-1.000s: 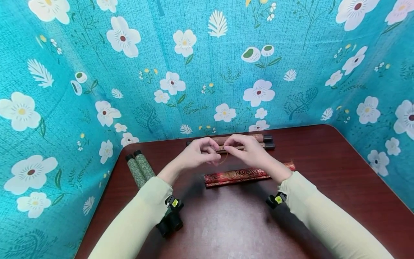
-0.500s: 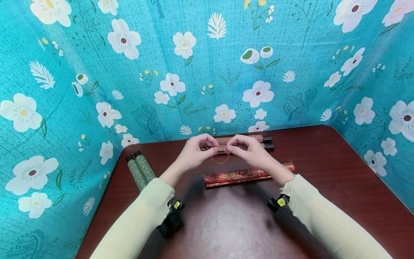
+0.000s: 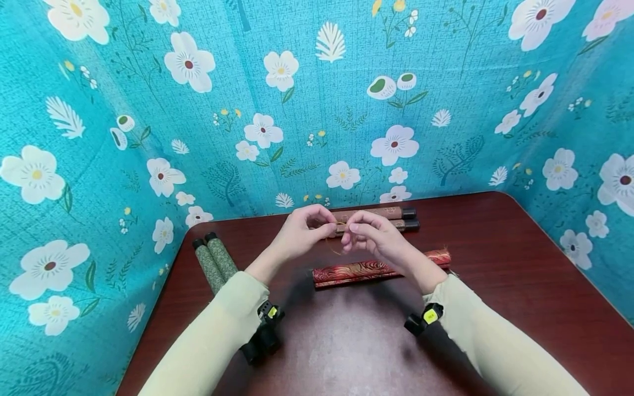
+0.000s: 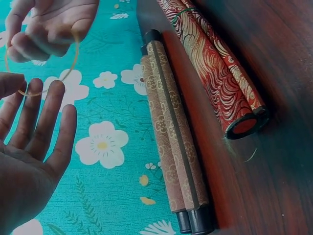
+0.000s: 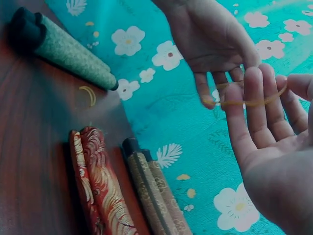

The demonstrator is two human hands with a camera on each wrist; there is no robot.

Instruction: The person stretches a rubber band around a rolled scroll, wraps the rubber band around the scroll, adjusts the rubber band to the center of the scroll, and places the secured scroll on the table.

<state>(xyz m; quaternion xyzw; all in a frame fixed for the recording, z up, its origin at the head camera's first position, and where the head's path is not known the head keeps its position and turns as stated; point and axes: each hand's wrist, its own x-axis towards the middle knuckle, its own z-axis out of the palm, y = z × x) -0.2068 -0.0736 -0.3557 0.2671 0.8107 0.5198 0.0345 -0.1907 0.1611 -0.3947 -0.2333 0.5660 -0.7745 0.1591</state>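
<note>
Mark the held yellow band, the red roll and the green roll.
Held yellow band (image 5: 254,103): right wrist view, the loop's lower strand.
Red roll (image 4: 204,61): left wrist view, patterned cover.
Green roll (image 5: 76,56): right wrist view, middle of its side.

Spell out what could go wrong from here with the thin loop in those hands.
The thin loop, pinched by the left hand and right hand, might slip from either and spring away. If dropped, it could fall beside the red roll or brown roll. The small yellow curved piece lying nearby might get overlooked.
</note>
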